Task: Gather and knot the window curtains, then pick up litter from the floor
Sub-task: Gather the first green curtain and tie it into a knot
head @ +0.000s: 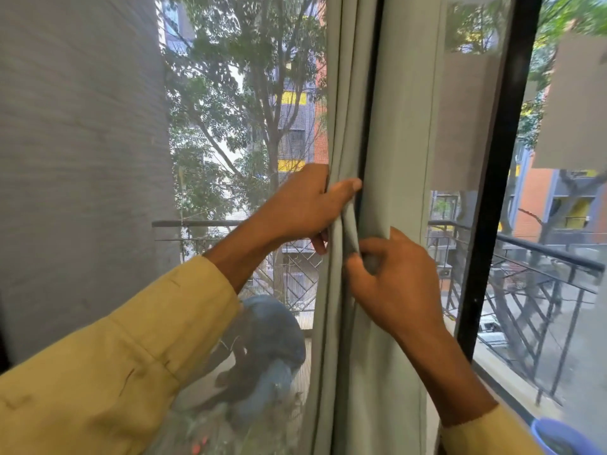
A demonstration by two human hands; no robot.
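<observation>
Pale green curtain (400, 110) hanging just left of black window frame (496, 192), partly gathered. Left hand (295, 208), farther left of frame, curled round bunched folds, thumb across front; right hand (397, 290), lower and nearer frame, pinching one fold between thumb and forefinger. Probable risk: ungathered panel beside frame slipping from so slight a pinch, giving a lopsided knot. Blue pot (555, 438) below frame: contents indiscernible.

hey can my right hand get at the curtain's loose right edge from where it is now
Probably yes: the right hand pinches the curtain just beside that edge, and nothing but bare cloth lies between them.
</observation>
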